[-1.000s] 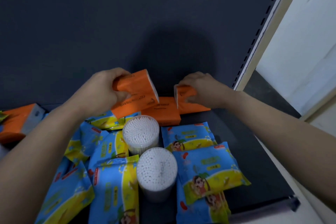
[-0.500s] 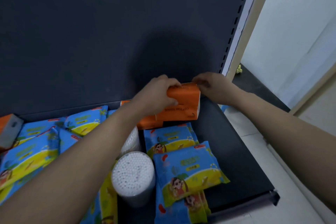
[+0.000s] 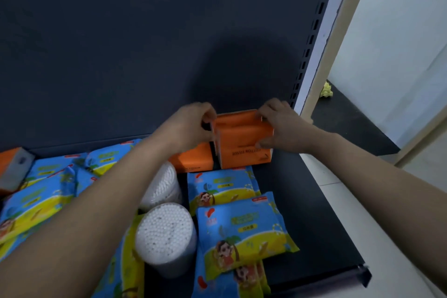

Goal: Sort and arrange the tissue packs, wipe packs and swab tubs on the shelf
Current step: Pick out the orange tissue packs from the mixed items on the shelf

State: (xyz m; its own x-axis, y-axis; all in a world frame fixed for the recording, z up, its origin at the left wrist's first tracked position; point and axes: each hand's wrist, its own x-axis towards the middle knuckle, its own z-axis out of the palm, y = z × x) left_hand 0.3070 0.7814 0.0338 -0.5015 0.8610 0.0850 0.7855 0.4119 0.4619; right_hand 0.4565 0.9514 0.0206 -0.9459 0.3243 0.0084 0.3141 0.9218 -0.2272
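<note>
My left hand (image 3: pixel 191 126) and right hand (image 3: pixel 278 126), fingers curled, pinch 2 upright orange tissue packs (image 3: pixel 244 147); I should square them flush against the back panel (image 3: pixel 145 55) before releasing.

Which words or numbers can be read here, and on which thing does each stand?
"COTTON TISSUE": upside down, on the front of the orange tissue pack held by the right hand.
Print on the second orange pack, lying left of it: too blurred.
Labels on the blue wipe packs: too small and blurred.
Swab tubs: no text visible.
</note>
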